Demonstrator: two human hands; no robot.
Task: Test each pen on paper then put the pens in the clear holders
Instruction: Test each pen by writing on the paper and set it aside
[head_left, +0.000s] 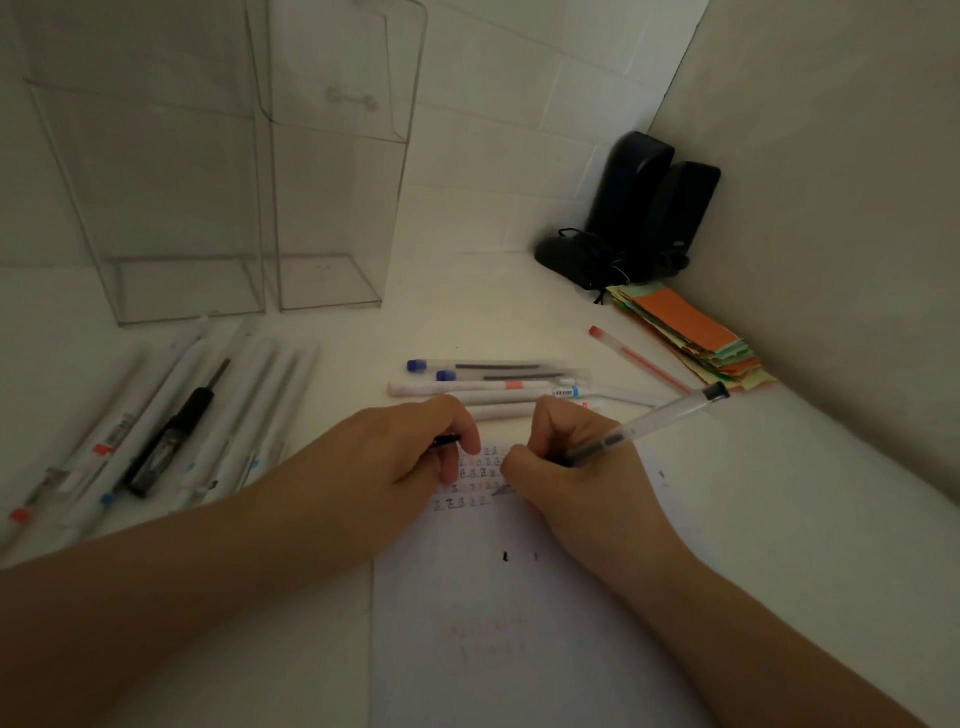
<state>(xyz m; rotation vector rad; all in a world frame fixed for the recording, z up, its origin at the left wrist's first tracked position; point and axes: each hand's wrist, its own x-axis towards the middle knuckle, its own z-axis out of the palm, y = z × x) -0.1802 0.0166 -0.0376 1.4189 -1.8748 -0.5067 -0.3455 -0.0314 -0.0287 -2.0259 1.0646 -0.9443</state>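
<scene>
My right hand (566, 467) grips a clear pen with a black end (660, 415), its tip pressed to the white paper (519, 623) beside rows of small test marks. My left hand (421, 447) rests on the paper's top edge and holds a black pen cap (448, 440). Two tall clear holders (156, 208) (332, 182) stand at the back left with nothing inside. A row of white pens and one black pen (171, 431) lies at the left. More pens with blue caps (493, 379) lie just beyond my hands, and a red-capped pen (639, 358) lies to the right.
A stack of coloured paper slips (696, 338) sits by the right wall. Two black speakers with a tangled cable (639, 213) fill the back corner. Walls close the desk at the back and the right.
</scene>
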